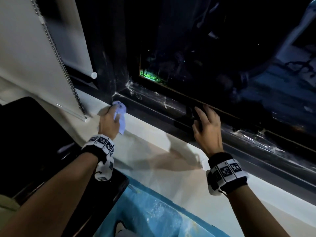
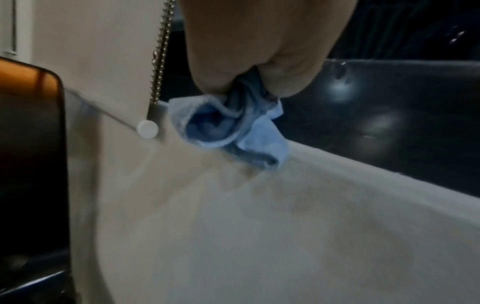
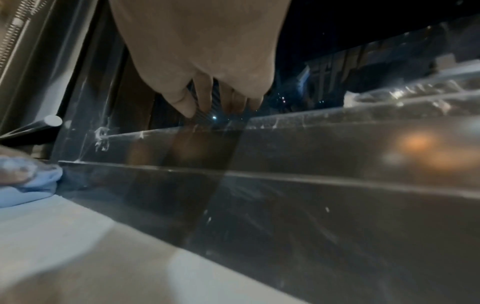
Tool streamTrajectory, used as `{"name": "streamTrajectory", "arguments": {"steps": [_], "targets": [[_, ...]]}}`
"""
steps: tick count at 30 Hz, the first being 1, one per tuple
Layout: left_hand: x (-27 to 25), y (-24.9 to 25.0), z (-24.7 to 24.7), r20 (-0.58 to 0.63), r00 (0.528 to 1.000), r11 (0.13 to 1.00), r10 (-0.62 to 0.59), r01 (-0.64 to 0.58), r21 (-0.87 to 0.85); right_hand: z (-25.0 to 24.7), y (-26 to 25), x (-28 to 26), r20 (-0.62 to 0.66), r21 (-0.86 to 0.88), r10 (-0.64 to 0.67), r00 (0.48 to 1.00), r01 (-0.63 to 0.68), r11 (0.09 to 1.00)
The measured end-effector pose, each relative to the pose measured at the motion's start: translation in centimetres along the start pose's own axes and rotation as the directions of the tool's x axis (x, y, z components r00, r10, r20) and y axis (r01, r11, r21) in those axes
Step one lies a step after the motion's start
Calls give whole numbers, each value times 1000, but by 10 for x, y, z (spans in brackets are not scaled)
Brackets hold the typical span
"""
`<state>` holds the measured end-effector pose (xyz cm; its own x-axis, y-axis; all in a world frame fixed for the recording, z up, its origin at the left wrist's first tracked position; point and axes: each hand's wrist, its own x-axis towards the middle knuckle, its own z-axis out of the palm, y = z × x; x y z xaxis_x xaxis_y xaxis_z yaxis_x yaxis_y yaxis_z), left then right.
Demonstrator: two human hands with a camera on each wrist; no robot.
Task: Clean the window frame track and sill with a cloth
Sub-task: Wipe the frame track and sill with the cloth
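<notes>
Head view, left hand (image 1: 109, 123) bunching blue cloth (image 1: 120, 115) at sill (image 1: 150, 139) edge, right hand (image 1: 207, 127) fingers spread, seemingly over track (image 1: 153, 115).

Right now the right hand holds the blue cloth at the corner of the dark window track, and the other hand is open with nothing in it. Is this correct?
Not quite: the hands are swapped. The left hand holds the blue cloth at the corner of the dark window track, and the right hand is open with nothing in it. The head view shows this.
</notes>
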<state>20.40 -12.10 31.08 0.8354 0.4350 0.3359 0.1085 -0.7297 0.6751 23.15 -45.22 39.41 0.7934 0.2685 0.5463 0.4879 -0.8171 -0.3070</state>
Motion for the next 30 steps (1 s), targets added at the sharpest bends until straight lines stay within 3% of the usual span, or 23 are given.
{"name": "streamTrajectory", "arguments": {"steps": [3, 7, 12, 17, 19, 21, 23, 26, 28, 30], "targets": [[-4, 6, 23, -2, 988, 988, -154, 154, 29, 0, 0, -10, 15, 109, 4, 1000, -6, 994], [-33, 34, 63, -64, 982, 975, -177, 183, 123, -6, 0, -36, -26, 205, -77, 997, 81, 975], [-56, 65, 76, -83, 982, 972, -167, 178, 155, -5, 31, -77, 97, 111, -49, 994, 38, 993], [-87, 99, 90, -64, 991, 985, -113, 121, 124, -27, 61, -86, -20, -26, 2, 1000, -2, 1000], [-101, 109, 93, -5, 998, 992, -67, 67, 105, -32, 67, -85, 3, -58, -21, 1000, 22, 998], [-116, 111, 91, 102, 993, 996, 54, -61, 66, -33, 72, -88, 79, -97, -46, 996, 53, 994], [-125, 107, 81, 249, 951, 982, 185, -186, -20, -35, 77, -92, 137, -110, -49, 989, 64, 992], [-116, 103, 56, 404, 873, 960, 274, -224, -169, -38, 80, -94, 177, -92, -36, 984, 53, 994], [-99, 100, 41, 354, 906, 968, 234, -183, -171, -40, 80, -93, 201, -87, -28, 979, 47, 995], [-82, 95, 37, 205, 975, 993, 80, -59, -104, -41, 81, -92, 221, -82, -22, 975, 41, 996]]}}
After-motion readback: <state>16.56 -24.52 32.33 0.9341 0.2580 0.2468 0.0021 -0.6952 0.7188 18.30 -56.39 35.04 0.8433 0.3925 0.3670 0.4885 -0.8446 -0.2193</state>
